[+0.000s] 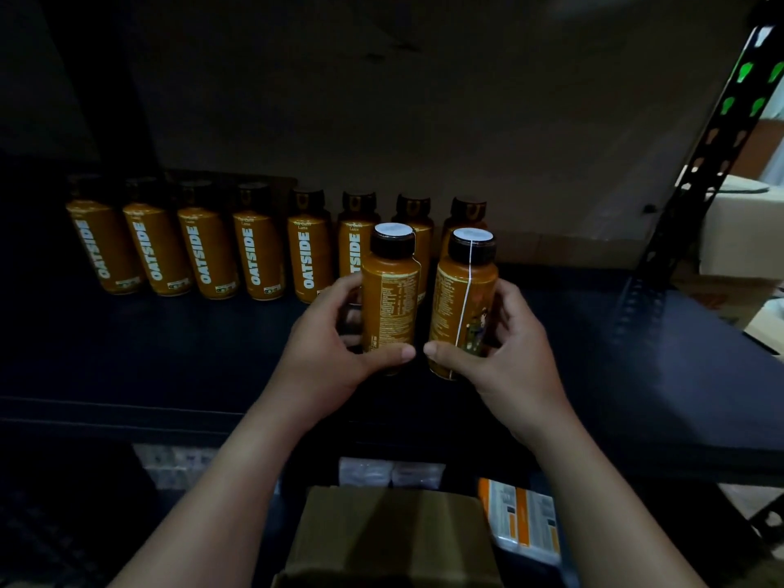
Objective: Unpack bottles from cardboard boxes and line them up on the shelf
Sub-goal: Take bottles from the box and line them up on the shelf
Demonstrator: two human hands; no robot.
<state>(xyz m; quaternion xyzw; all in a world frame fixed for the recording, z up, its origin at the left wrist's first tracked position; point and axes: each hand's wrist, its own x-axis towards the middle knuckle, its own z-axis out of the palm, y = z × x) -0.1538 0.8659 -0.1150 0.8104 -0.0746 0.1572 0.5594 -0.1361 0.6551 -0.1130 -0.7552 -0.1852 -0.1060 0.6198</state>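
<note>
Bottles are the matter in hand: two of them, one in each grip, held upright and side by side just above the front of the dark shelf (pixel 169 358). The left hand (pixel 335 350) wraps the lower body of the left bottle (pixel 390 290), thumb across its front near the base and fingers curled round the far side. The right hand (pixel 496 345) holds the right bottle (pixel 462 299) the same way, thumb laid over the front low down, fingers behind. The two thumb tips almost meet between the bottles. Both bottles are orange-brown with dark caps topped by a pale disc, and their printed backs face the camera; a thin white line runs down the right one.

Behind them, a row of eight bottles (pixel 203 252) of the same kind stands along the back of the shelf, white OATSIDE lettering facing forward on the left six; the last two on the right are partly hidden by the held pair. A perforated black upright (pixel 695 171) of the rack rises at the right. Below the shelf edge, between the forearms, sits an open cardboard box (pixel 382 541), and beside it what seem to be orange and white packs (pixel 522 519), though the light there is poor
</note>
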